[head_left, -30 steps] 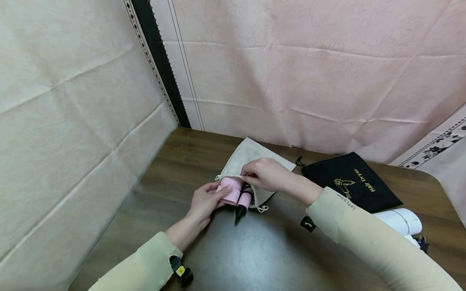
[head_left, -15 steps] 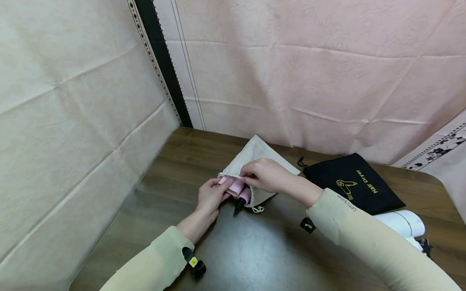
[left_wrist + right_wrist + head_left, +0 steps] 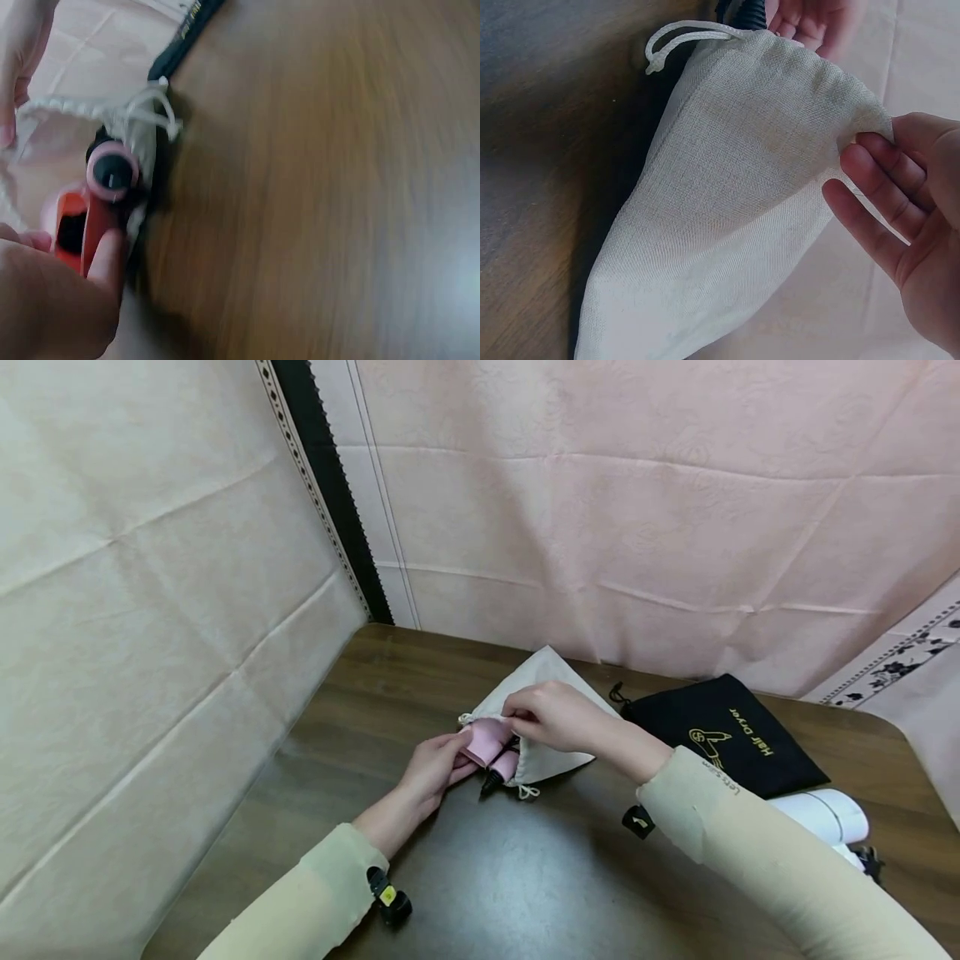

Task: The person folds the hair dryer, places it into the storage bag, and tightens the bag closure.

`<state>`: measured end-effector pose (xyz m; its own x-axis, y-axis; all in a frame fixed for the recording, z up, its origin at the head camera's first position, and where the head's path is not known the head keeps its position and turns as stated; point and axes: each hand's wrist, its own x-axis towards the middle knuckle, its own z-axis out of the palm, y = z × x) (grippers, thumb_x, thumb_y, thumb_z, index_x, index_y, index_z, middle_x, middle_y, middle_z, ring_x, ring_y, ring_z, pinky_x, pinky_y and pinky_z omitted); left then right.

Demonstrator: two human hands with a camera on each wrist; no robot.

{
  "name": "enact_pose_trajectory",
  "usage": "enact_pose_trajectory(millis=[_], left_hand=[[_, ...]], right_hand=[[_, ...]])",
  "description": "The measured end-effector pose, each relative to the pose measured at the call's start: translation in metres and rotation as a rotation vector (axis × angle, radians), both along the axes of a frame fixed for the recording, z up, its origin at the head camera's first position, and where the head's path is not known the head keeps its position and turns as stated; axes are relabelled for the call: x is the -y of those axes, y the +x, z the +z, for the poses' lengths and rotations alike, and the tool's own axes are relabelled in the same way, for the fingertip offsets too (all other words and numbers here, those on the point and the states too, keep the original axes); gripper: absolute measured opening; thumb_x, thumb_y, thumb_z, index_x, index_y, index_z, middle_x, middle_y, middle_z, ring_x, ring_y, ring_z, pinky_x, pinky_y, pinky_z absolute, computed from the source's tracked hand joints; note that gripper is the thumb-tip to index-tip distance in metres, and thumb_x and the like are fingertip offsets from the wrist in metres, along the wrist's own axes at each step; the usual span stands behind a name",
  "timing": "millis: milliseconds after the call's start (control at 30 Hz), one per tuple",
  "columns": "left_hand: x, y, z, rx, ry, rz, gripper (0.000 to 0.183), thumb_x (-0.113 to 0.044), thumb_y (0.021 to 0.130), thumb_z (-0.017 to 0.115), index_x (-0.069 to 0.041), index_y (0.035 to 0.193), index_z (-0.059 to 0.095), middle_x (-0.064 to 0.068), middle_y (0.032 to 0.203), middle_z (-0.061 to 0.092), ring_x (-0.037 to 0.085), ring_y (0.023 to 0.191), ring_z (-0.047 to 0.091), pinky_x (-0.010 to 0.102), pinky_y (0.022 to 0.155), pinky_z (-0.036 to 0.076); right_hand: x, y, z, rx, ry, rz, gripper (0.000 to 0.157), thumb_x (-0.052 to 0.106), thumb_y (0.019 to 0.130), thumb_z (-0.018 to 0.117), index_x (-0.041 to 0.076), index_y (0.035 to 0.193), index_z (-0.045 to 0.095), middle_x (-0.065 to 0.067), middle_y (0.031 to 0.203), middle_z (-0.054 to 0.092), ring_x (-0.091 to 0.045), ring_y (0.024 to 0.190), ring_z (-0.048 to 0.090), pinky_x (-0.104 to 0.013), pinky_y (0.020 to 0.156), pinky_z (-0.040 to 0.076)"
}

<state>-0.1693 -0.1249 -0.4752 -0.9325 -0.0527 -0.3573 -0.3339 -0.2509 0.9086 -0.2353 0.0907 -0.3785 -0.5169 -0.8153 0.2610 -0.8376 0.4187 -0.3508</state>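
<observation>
A cream drawstring bag point(image 3: 553, 762) lies on the table, its mouth toward me. Partly inside it sits a pink hair dryer point(image 3: 486, 741), with a black ribbed cord end point(image 3: 491, 783) at the tip of its handle. My left hand point(image 3: 432, 770) grips the dryer's exposed end between thumb and fingers. In the left wrist view the dryer's opening point(image 3: 73, 232) and round handle end point(image 3: 112, 172) face the camera. My right hand point(image 3: 553, 718) pinches the rim of the bag's mouth, as the right wrist view shows on the cream cloth point(image 3: 727, 172). The dryer's far part is hidden in the bag.
Right of the bag lies a black pouch point(image 3: 750, 739) printed "Hair Dryer" in gold. Beside it, partly behind my right sleeve, is a white cylindrical appliance point(image 3: 828, 814) with a black cord. Pale curtains point(image 3: 637, 527) hang at the table's back and left.
The pink hair dryer has slid farther into the bag, with my left hand following it forward. The bag has shifted and turned slightly right; my right hand keeps its pinch on the rim.
</observation>
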Motion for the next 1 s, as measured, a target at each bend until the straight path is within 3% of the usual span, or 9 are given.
enact_pose_trajectory(millis=[200,367,433,500,700,800,1000], left_hand=[[0.027,0.003,0.007,-0.028,-0.176,-0.101,0.037,-0.002,0.103,0.064,0.014,0.136,0.062,0.023,0.121,0.071,0.020,0.101,0.072,0.035,0.093,0.062],[0.047,-0.001,0.015,-0.199,-0.564,-0.256,0.042,-0.007,0.099,0.075,0.005,0.138,0.066,0.022,0.129,0.073,0.028,0.116,0.073,0.043,0.100,0.059],[0.052,-0.005,0.020,-0.284,-0.734,-0.287,0.044,-0.012,0.098,0.078,0.000,0.139,0.067,0.017,0.130,0.074,0.029,0.118,0.073,0.046,0.104,0.056],[0.055,-0.011,0.024,-0.369,-0.827,-0.313,0.045,-0.013,0.098,0.078,-0.002,0.140,0.066,0.017,0.132,0.073,0.030,0.120,0.072,0.050,0.105,0.055],[0.050,-0.033,0.026,-0.608,-0.953,-0.456,0.050,-0.010,0.098,0.077,-0.002,0.145,0.063,0.019,0.137,0.069,0.033,0.121,0.069,0.049,0.104,0.057],[0.047,-0.039,0.023,-0.623,-0.953,-0.492,0.043,-0.011,0.099,0.076,-0.006,0.141,0.068,0.013,0.132,0.073,0.026,0.116,0.071,0.044,0.099,0.059],[0.044,-0.046,0.019,-0.643,-0.911,-0.485,0.023,-0.012,0.100,0.076,-0.010,0.123,0.077,0.005,0.114,0.078,0.018,0.102,0.074,0.039,0.090,0.062]], right_hand=[[-0.004,-0.001,0.003,-0.017,0.001,-0.004,0.010,0.008,0.099,0.072,0.013,0.091,0.075,0.008,0.081,0.066,-0.007,0.070,0.054,-0.030,0.067,0.049],[-0.008,-0.001,0.008,-0.031,-0.014,-0.009,0.009,0.008,0.099,0.073,0.012,0.092,0.075,0.008,0.081,0.067,-0.006,0.070,0.054,-0.030,0.067,0.049],[-0.009,-0.002,0.009,-0.031,-0.018,-0.008,0.008,0.007,0.099,0.073,0.011,0.092,0.076,0.008,0.082,0.067,-0.006,0.070,0.054,-0.031,0.067,0.050],[-0.010,-0.001,0.011,-0.030,-0.018,-0.010,0.008,0.007,0.099,0.073,0.011,0.093,0.076,0.007,0.083,0.068,-0.007,0.071,0.055,-0.031,0.068,0.050],[-0.011,0.001,0.009,-0.036,-0.012,-0.019,0.008,0.007,0.099,0.073,0.011,0.093,0.077,0.007,0.084,0.069,-0.007,0.072,0.056,-0.031,0.068,0.051],[-0.010,0.002,0.008,-0.040,-0.010,-0.018,0.007,0.008,0.098,0.073,0.011,0.094,0.077,0.007,0.085,0.070,-0.008,0.072,0.057,-0.031,0.069,0.051],[-0.014,0.003,0.004,-0.038,-0.008,-0.015,0.008,0.008,0.098,0.073,0.013,0.093,0.076,0.008,0.083,0.068,-0.006,0.072,0.056,-0.030,0.069,0.051]])
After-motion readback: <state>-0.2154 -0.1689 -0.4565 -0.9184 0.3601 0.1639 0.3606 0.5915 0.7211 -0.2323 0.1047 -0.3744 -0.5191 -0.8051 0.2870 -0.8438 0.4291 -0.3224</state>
